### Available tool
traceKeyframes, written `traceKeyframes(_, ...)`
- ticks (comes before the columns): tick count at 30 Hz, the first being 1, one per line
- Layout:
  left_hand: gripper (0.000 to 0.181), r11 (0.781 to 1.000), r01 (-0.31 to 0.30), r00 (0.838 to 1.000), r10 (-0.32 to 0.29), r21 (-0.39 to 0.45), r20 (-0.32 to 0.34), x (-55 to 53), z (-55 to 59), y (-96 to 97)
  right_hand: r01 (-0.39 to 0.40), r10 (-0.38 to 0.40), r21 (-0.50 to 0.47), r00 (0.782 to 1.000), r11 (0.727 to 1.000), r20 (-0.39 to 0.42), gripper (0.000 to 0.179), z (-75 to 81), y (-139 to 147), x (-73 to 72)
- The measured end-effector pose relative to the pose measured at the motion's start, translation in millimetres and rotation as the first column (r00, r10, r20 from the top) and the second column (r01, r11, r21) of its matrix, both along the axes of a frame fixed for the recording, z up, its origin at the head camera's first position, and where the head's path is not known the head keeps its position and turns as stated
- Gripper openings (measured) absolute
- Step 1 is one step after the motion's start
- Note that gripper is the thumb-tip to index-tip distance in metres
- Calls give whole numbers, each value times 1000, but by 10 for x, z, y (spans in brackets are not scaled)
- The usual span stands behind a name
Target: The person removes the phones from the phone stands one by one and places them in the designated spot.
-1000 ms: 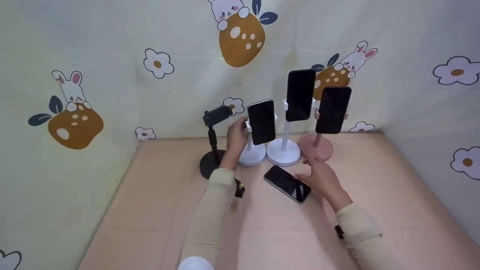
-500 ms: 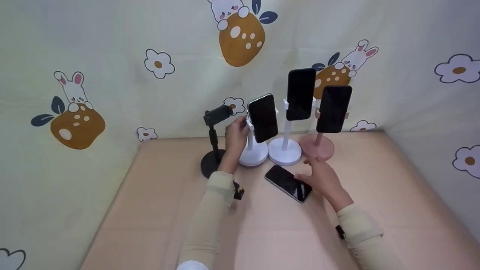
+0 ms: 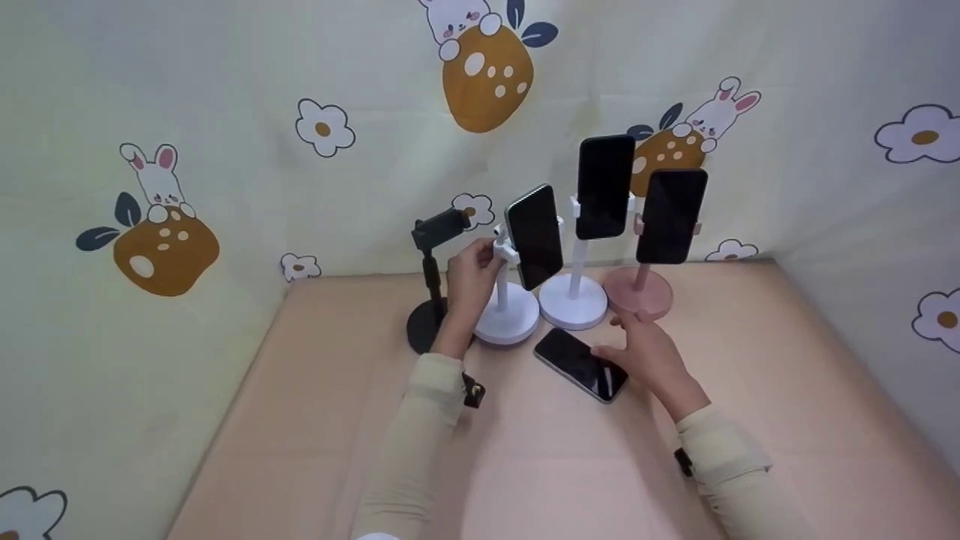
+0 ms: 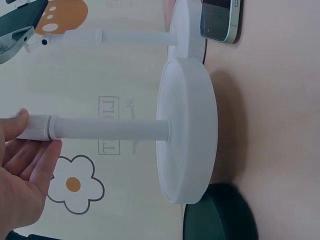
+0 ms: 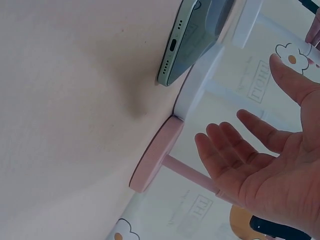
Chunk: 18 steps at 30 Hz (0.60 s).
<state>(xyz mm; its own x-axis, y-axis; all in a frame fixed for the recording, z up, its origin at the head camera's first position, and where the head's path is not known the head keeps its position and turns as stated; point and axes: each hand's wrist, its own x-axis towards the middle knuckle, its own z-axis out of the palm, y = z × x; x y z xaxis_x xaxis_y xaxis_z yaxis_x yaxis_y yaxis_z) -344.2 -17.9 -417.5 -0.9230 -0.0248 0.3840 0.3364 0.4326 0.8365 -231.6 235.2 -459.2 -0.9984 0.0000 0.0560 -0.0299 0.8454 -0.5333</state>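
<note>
My left hand (image 3: 472, 281) pinches the ribbed collar (image 4: 37, 128) high on the pole of the shorter white phone stand (image 3: 508, 322). The stand's round base (image 4: 192, 130) is upright on the table. A phone (image 3: 537, 238) sits in its clamp, turned toward the right; in the left wrist view the clamp is out of frame. My right hand (image 3: 660, 360) hovers with loosely bent fingers and holds nothing, as the right wrist view shows its bare palm (image 5: 280, 175). Near its thumb, another phone (image 3: 581, 364) lies face up on the table.
A taller white stand (image 3: 574, 304) and a pink stand (image 3: 639, 292), each bearing a phone, stand to the right. A black stand (image 3: 431, 281) without a phone is just left of my left hand. Patterned cloth (image 3: 375, 180) hangs behind the table (image 3: 315, 420).
The phone on the shorter white stand has swivelled, and its clamp shows more from the side. That stand and my left hand have come slightly nearer. My right hand stays nearly still.
</note>
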Motion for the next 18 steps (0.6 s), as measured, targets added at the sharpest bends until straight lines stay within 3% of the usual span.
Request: traceKeyframes(18,22,998,33,999,-32,-48,28,312,-13,-119,-7,7,-10,1000,1000,3,72,15,-4,8)
